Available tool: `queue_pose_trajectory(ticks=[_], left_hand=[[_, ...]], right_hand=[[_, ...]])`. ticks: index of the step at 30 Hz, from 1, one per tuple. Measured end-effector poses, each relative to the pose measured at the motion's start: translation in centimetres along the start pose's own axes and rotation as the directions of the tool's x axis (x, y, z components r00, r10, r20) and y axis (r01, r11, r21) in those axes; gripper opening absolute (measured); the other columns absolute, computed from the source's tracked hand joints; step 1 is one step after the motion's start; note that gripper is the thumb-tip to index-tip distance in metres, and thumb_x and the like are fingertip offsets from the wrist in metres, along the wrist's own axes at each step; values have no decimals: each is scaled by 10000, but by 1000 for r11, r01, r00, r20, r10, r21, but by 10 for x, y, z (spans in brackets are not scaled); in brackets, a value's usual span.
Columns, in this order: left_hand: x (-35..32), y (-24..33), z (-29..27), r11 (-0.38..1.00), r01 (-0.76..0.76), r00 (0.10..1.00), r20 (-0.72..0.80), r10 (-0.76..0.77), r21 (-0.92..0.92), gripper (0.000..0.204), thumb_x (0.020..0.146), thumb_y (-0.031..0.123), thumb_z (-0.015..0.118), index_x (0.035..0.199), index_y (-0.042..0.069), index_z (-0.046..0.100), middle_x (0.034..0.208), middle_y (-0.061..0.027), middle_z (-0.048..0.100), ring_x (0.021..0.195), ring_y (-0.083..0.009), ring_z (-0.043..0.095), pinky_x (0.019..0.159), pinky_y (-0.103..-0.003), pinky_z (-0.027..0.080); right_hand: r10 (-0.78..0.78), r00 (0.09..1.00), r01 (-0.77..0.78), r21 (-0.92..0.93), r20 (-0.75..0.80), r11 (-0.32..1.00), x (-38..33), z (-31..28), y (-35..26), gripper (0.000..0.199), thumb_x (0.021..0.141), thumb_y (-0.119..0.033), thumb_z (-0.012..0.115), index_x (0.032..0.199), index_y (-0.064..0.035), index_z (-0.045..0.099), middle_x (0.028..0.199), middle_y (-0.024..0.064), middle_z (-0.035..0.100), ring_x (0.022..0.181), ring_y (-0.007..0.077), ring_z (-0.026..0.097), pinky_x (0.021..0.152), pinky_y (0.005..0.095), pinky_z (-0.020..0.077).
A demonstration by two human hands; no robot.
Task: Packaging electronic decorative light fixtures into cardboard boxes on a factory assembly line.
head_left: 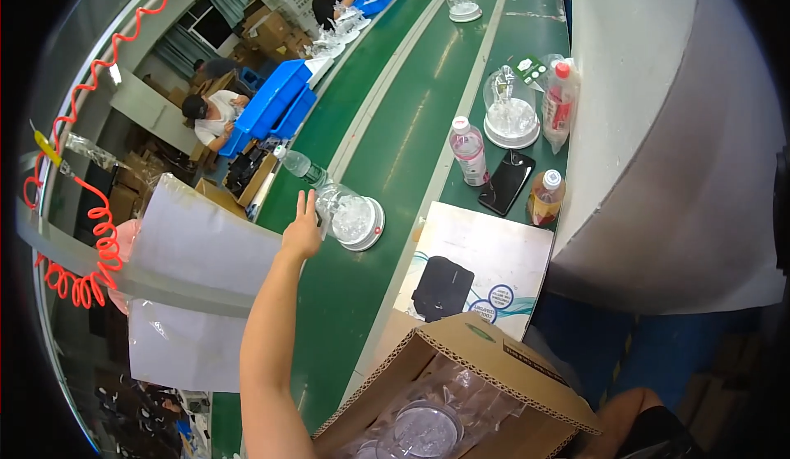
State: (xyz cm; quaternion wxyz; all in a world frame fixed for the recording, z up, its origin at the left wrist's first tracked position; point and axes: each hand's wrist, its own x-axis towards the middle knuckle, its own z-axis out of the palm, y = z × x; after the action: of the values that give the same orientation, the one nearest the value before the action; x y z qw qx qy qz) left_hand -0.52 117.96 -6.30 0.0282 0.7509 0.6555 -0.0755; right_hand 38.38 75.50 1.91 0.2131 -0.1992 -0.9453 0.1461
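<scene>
The green belt [387, 142] runs from six o'clock up to twelve, the biggest thing before you, with a pale curved wall [658, 130] closing off three o'clock. At six o'clock an open cardboard box [494, 360] sits nearest you; inside it lie clear plastic domes wrapped in crinkled film, one round base showing at its bottom. Just above it, at about five o'clock of centre, a flat white carton [485, 261] with a black shape printed on it lies beside the belt. At ten o'clock blue bins [271, 101] are stacked at the belt's far edge, and people sit working beyond them among brown cartons.

Your left hand [302, 228] is stretched out over the belt, fingers open and straight, palm forward, gripping nothing; it is just beside, perhaps brushing, a clear dome on a white round base [355, 220], with sparkling clear pieces inside. A second dome [511, 113] of the same kind stands at one o'clock on the side strip, and a third [462, 2] far up at twelve. Your right hand is out of view.

Near the second dome stand a clear bottle with a pink label [469, 153], a bagged bottle with a red cap [559, 101], a small amber bottle [544, 198] and a black phone [506, 183]. A red coiled hose [90, 253] hangs at nine o'clock.
</scene>
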Motion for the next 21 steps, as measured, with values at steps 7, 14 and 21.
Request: queue_pose_trajectory(ticks=[7, 14, 21], left_hand=[[3, -15, 12, 988, 8, 999, -49, -16, -153, 977, 894, -19, 628, 1695, 152, 95, 1759, -203, 107, 1336, -503, 546, 1034, -504, 522], [-2, -29, 11, 992, -79, 997, -10, 78, -100, 867, 924, 42, 633, 1672, 126, 202, 1757, -197, 109, 1259, -499, 609, 1028, -525, 530], [-15, 4, 8, 994, -50, 992, -118, 38, -102, 662, 867, 48, 744, 1459, 108, 455, 1418, -213, 442, 1109, -489, 644, 946, -538, 545]], right_hand=[[-24, 1000, 24, -45, -7, 999, 9, -9, 9, 282, 938, -282, 488, 1062, -74, 631, 970, 105, 584, 933, 230, 546, 748, 344, 389], [-97, 995, 95, -78, -22, 992, 7, -11, 10, 315, 949, -282, 478, 1108, -52, 624, 990, 132, 592, 929, 244, 544, 739, 351, 384], [-174, 984, 169, -115, -33, 979, 16, -16, 11, 351, 961, -282, 469, 1155, -30, 618, 1010, 158, 599, 924, 257, 542, 729, 358, 379]])
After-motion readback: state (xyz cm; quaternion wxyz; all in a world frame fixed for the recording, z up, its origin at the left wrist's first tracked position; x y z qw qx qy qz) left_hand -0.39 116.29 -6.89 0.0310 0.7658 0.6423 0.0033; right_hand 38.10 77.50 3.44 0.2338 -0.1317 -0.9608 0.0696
